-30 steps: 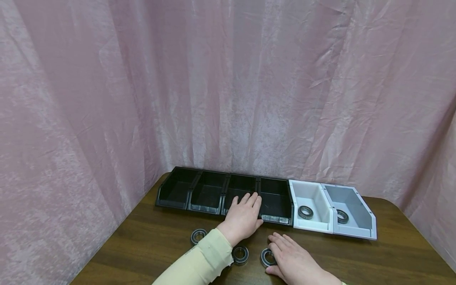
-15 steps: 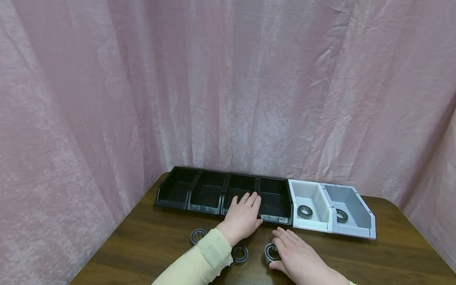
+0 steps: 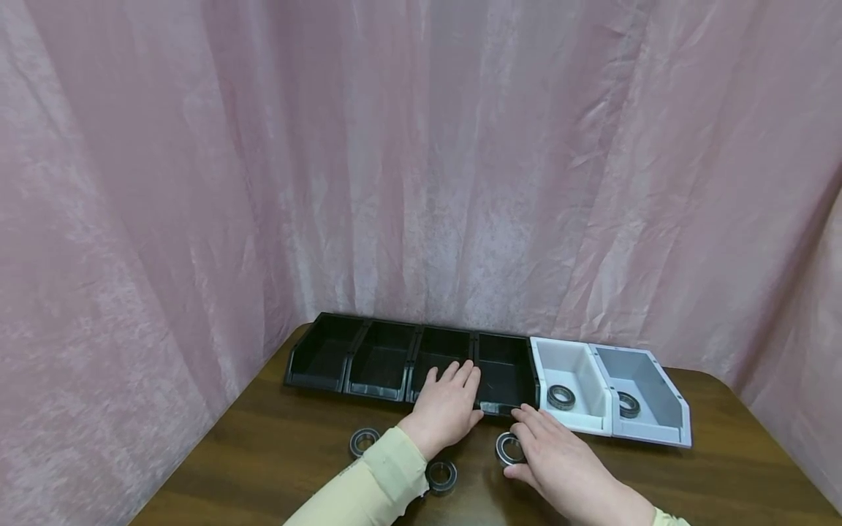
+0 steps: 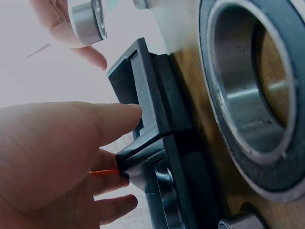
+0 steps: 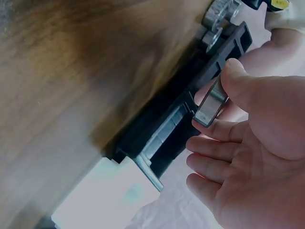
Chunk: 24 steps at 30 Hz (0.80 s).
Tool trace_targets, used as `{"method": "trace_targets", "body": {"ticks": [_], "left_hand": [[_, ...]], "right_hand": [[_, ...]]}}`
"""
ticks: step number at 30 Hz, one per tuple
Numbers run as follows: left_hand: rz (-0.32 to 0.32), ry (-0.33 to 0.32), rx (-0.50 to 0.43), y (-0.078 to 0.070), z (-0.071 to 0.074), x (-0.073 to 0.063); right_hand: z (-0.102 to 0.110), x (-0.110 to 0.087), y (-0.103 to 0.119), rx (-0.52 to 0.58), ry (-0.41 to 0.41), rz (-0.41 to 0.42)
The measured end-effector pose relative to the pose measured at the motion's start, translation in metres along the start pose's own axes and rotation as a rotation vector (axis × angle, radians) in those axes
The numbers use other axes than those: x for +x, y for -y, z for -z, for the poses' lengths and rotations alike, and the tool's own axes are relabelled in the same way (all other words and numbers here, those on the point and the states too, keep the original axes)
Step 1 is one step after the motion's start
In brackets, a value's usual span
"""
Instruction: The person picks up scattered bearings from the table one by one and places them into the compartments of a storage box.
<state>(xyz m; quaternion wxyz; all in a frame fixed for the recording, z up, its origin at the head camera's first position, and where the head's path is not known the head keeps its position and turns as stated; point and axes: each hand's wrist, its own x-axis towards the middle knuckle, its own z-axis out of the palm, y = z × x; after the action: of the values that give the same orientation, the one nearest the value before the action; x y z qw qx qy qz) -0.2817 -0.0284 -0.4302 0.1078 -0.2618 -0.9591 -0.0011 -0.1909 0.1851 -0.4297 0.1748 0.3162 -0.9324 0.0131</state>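
Observation:
My left hand (image 3: 442, 410) lies over the front edges of two middle black bins (image 3: 507, 409), fingers stretched out. In the left wrist view its thumb and fingers are at a bin's divider with nothing held. My right hand (image 3: 558, 456) pinches a metal ball bearing (image 3: 502, 450) between thumb and index finger. The right wrist view shows that bearing (image 5: 209, 106) tilted and off the table, its other fingers loosely bent. Two more bearings lie on the wood near my left forearm: one bearing (image 3: 356, 441) to its left, another bearing (image 3: 452, 476) to its right.
A row of bins stands along the table's back: several black ones, then a white bin (image 3: 595, 425) and a grey bin (image 3: 664, 437) at the right. One bearing (image 3: 561, 408) lies in the white bin, another bearing (image 3: 630, 414) in the grey. A pink curtain (image 3: 421, 161) hangs behind.
My right hand has moved forward and slightly right, taking the bearing up and away from its place on the table. My left hand has stayed at the black bins.

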Motion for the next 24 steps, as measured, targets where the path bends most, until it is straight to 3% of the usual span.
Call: {"method": "trace_targets", "body": {"ticks": [8, 14, 19, 24], "left_hand": [[-0.013, -0.019, 0.01, 0.002, -0.004, -0.005], [-0.016, -0.018, -0.018, 0.0, -0.005, -0.008], [-0.019, -0.029, -0.016, -0.001, -0.005, -0.003], [-0.012, -0.017, -0.009, 0.001, -0.006, 0.0]], "right_hand": [[0.003, 0.006, -0.002, -0.017, -0.039, 0.007], [0.017, 0.012, -0.013, -0.052, -0.075, 0.003], [0.029, 0.017, -0.028, -0.065, -0.106, -0.009], [0.028, 0.023, -0.034, -0.057, -0.108, -0.034]]}}
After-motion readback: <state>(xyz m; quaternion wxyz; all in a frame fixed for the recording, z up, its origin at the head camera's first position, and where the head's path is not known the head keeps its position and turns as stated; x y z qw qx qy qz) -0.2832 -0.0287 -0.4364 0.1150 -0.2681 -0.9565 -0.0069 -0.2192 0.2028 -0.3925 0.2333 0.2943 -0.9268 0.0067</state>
